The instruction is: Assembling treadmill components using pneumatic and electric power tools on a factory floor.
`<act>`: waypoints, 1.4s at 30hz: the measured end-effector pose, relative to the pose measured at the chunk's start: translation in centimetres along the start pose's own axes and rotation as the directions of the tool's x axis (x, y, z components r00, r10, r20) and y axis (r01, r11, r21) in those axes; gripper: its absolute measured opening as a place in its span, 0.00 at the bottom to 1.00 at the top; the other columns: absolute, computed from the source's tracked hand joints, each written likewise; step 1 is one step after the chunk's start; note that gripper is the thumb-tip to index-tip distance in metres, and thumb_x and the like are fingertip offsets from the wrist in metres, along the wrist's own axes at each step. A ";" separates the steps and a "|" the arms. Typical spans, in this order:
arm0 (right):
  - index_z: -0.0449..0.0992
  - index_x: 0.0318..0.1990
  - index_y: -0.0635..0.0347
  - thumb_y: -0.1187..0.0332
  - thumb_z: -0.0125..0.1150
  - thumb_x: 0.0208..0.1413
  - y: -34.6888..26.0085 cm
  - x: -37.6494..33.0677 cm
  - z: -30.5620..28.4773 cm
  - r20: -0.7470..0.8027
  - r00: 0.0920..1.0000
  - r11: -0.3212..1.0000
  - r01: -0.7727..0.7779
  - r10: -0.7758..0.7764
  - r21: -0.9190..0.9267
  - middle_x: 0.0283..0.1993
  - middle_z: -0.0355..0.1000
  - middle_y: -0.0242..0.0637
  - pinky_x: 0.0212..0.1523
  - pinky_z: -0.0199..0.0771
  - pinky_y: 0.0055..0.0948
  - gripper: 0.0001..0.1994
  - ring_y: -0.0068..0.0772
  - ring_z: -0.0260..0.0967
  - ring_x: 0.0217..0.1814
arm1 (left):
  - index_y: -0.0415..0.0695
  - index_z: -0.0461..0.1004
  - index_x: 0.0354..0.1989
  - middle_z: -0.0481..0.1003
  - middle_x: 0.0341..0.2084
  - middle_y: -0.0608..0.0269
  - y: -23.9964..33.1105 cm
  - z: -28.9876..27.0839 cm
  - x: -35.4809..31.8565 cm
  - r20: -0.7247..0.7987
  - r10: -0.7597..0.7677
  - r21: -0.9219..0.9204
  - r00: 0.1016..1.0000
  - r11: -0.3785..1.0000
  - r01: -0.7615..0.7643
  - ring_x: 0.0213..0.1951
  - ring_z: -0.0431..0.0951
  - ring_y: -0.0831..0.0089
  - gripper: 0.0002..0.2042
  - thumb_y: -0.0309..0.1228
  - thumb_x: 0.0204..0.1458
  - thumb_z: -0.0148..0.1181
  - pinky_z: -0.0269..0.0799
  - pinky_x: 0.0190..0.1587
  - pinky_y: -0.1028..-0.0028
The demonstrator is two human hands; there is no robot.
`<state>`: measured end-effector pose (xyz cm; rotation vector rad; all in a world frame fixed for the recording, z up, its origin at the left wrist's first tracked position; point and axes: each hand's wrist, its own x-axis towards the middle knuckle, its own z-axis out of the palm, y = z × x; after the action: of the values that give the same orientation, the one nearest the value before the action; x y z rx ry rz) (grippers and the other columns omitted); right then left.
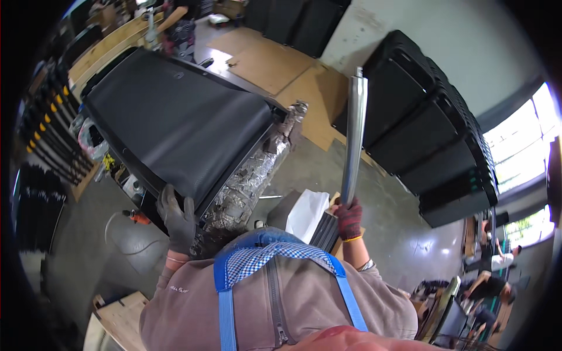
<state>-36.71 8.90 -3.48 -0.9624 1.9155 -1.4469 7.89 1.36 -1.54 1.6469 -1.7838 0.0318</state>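
My right hand point(349, 219), in a red and dark glove, is closed round the lower end of a shiny metal tube point(355, 131). The tube stands nearly upright, with a narrow stub at its top end. My left hand point(177, 217), in a grey glove, lies against the near corner of a large black panel point(181, 111), its thumb apart from the fingers. The panel has a smooth, slightly rippled surface and rests on a workbench. Along the bench's right side runs a bulky edge wrapped in crumpled silver foil point(237, 193).
Black panels point(421, 134) stand stacked on the right, before a wall. Cardboard sheets point(275, 64) cover the floor ahead. Beside my right hand is a white-covered stack point(307, 213). An orange tool with a hose point(137, 217) lies at left. Other people point(497, 286) are at far right.
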 end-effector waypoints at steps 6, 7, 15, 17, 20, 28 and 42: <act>0.73 0.41 0.61 0.71 0.65 0.39 -2.1 12.6 -1.3 0.050 0.985 0.763 0.159 -0.164 -0.626 0.33 0.76 0.45 0.35 0.74 0.35 0.18 0.41 0.76 0.35 | 0.33 0.62 0.60 0.63 0.61 0.47 0.2 3.3 0.8 -0.152 -0.399 -0.151 0.904 0.914 0.377 0.63 0.61 0.58 0.22 0.33 0.61 0.49 0.54 0.64 0.68; 0.73 0.42 0.62 0.72 0.63 0.39 -3.2 13.9 -1.1 0.070 0.981 0.691 0.176 -0.179 -0.701 0.34 0.76 0.46 0.37 0.74 0.35 0.18 0.41 0.76 0.36 | 0.33 0.62 0.60 0.63 0.61 0.47 0.5 3.6 0.9 -0.168 -0.416 -0.140 0.894 0.908 0.396 0.63 0.61 0.58 0.22 0.33 0.61 0.49 0.54 0.64 0.68; 0.73 0.42 0.51 0.64 0.70 0.37 -6.5 27.0 2.1 0.409 0.849 0.293 0.506 -0.336 -0.811 0.36 0.76 0.38 0.42 0.73 0.41 0.20 0.45 0.74 0.42 | 0.32 0.63 0.60 0.63 0.62 0.49 2.0 2.7 0.1 -0.133 -0.515 -0.355 0.847 0.822 0.445 0.63 0.63 0.63 0.20 0.31 0.63 0.47 0.57 0.63 0.71; 0.73 0.40 0.50 0.64 0.69 0.38 -8.8 29.4 3.4 0.545 0.768 0.158 0.616 -0.335 -0.771 0.36 0.75 0.37 0.41 0.73 0.41 0.18 0.44 0.73 0.42 | 0.33 0.65 0.58 0.68 0.57 0.52 3.8 2.7 -0.1 -0.122 -0.584 -0.377 0.803 0.775 0.506 0.57 0.68 0.65 0.19 0.32 0.62 0.48 0.61 0.59 0.72; 0.73 0.38 0.49 0.64 0.69 0.38 -11.2 31.3 6.9 0.653 0.658 0.068 0.722 -0.375 -0.688 0.36 0.75 0.36 0.40 0.73 0.40 0.17 0.43 0.73 0.41 | 0.33 0.67 0.56 0.72 0.52 0.53 4.8 1.7 0.2 -0.053 -0.668 -0.461 0.742 0.675 0.575 0.53 0.71 0.67 0.19 0.33 0.61 0.50 0.63 0.57 0.73; 0.75 0.36 0.50 0.67 0.67 0.36 -14.0 31.5 19.5 0.785 0.301 -0.004 0.933 -0.541 -0.361 0.36 0.75 0.38 0.38 0.72 0.41 0.15 0.45 0.73 0.39 | 0.34 0.69 0.52 0.76 0.40 0.54 5.2 0.9 0.2 0.058 -0.687 -0.521 0.725 0.598 0.609 0.44 0.74 0.68 0.19 0.35 0.58 0.55 0.67 0.50 0.73; 0.74 0.47 0.59 0.73 0.64 0.40 -14.5 31.7 26.9 0.846 -0.132 0.312 0.891 -0.516 0.329 0.44 0.74 0.42 0.49 0.70 0.41 0.21 0.50 0.70 0.48 | 0.37 0.67 0.55 0.71 0.49 0.43 6.1 0.6 -0.3 -0.092 -0.588 -0.230 0.804 0.798 0.557 0.54 0.70 0.50 0.19 0.34 0.58 0.53 0.65 0.56 0.65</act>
<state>-31.59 -34.32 3.04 -2.6896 0.6036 -0.5111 2.20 2.49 0.46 1.9151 -1.0666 -0.2718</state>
